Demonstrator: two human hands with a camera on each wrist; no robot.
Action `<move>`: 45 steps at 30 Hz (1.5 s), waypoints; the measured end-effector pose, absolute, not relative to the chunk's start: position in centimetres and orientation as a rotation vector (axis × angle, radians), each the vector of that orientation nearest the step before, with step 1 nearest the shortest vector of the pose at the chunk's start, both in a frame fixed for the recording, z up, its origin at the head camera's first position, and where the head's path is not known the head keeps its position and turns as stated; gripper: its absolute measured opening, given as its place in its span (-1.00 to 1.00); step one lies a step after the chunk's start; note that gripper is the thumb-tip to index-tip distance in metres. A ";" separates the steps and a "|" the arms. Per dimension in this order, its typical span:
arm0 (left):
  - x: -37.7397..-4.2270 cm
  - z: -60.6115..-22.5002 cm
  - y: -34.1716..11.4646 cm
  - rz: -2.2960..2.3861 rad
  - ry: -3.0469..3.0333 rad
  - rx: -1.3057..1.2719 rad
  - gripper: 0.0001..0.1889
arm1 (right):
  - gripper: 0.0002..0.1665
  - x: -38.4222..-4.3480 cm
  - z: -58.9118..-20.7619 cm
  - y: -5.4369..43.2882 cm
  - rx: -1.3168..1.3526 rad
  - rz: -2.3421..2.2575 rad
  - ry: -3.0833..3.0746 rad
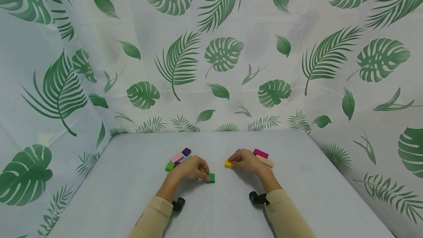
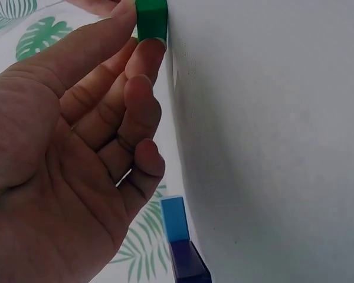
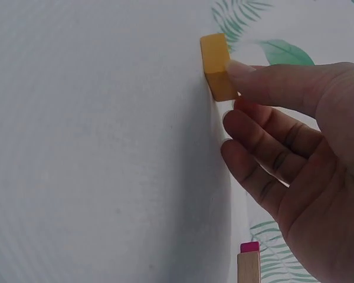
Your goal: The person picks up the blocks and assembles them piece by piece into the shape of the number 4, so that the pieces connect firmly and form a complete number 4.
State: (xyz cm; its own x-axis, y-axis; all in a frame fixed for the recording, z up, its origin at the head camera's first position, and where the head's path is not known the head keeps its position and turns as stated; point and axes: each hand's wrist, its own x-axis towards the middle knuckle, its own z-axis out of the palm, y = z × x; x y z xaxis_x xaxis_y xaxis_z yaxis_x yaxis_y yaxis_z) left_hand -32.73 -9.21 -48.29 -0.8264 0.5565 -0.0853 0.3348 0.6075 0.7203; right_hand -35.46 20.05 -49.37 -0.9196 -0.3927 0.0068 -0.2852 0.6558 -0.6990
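My left hand pinches a dark green block between thumb and finger, close over the white table. In the left wrist view the green block shows at the fingertips, while the other fingers curl loosely below it. To the right, a yellow block is held by my right hand. The right wrist view shows the thumb against one side of that yellow block, at the table surface. A gap of bare table separates the two blocks.
Beside my left hand lie a pink block, a dark purple block, a light green block and a partly hidden light blue one. Behind my right hand are a magenta block and a pale wooden block. Leaf-patterned cloth surrounds the table.
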 end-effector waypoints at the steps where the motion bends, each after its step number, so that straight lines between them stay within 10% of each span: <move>1: -32.7 -48.3 -9.2 1.044 2.530 0.733 -0.84 | -0.78 -35.4 -49.4 20.0 -0.568 -1.112 2.716; 45: -32.4 -48.4 -8.6 1.088 2.437 0.682 -0.85 | -0.81 -34.7 -49.1 17.0 -0.848 -1.052 2.624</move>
State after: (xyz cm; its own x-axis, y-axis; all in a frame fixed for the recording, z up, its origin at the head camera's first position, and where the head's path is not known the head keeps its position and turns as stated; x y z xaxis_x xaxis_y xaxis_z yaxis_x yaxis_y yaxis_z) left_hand -32.40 -8.56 -48.40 -0.8078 0.5712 -0.1454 0.2730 0.5813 0.7666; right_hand -34.73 17.02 -49.08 -0.8184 -0.5736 0.0346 -0.4386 0.5848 -0.6824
